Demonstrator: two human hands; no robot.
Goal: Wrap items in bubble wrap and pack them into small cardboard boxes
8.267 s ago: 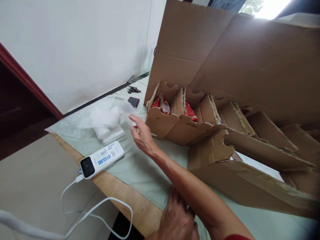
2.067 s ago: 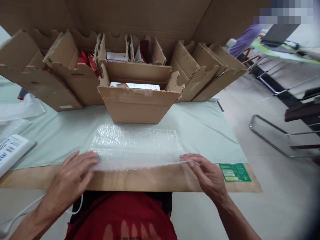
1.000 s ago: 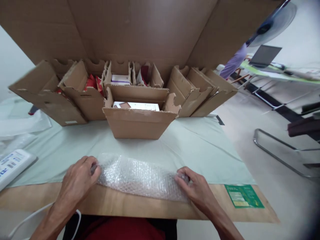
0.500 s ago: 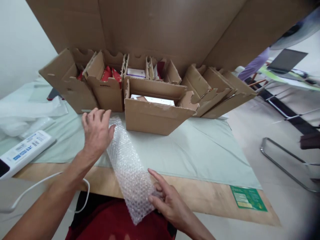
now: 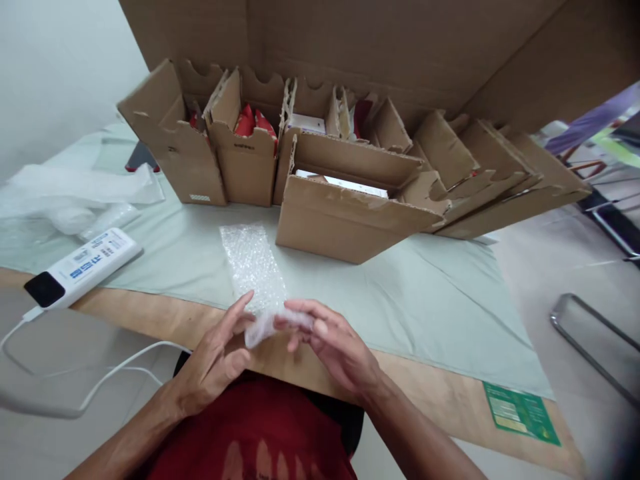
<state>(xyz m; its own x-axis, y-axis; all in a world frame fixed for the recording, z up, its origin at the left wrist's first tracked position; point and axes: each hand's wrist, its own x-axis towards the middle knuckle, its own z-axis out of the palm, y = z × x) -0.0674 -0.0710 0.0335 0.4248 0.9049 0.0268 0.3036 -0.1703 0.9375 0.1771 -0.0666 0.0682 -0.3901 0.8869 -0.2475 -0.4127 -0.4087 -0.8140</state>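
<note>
"What are your hands doing?"

"My right hand [image 5: 340, 343] is holding the curled near end of the bubble wrap [image 5: 253, 263] between thumb and fingers. My left hand [image 5: 215, 363] is staying loose, thumb and fingers spread beside the opposite edge; I can't tell whether a fingertip is touching."

"How is it handling?"

"I'm expecting next to no weight, a soft springy sheet and a slightly slick surface. Squeezing hard would be risking popped bubbles, so I'm favouring a light grip at both edges of the folded end, letting the rest lie."

"Where is it lying?"

"The curl is sitting over the bare wooden edge of the counter [image 5: 155, 323]; beyond that, the strip is running flat across the pale green cloth [image 5: 410, 300]."

"What's different from half a second ago?"

"The near end is no longer hanging flat over my lap; it's turning up over itself. My left hand is no longer pressing near the far end; it's working down here, leaving that end free."

"And past it?"

"The front cardboard box [image 5: 340, 223] is standing just beside the far end, holding a white carton [image 5: 350, 185], with more boxes lining up behind."
</note>
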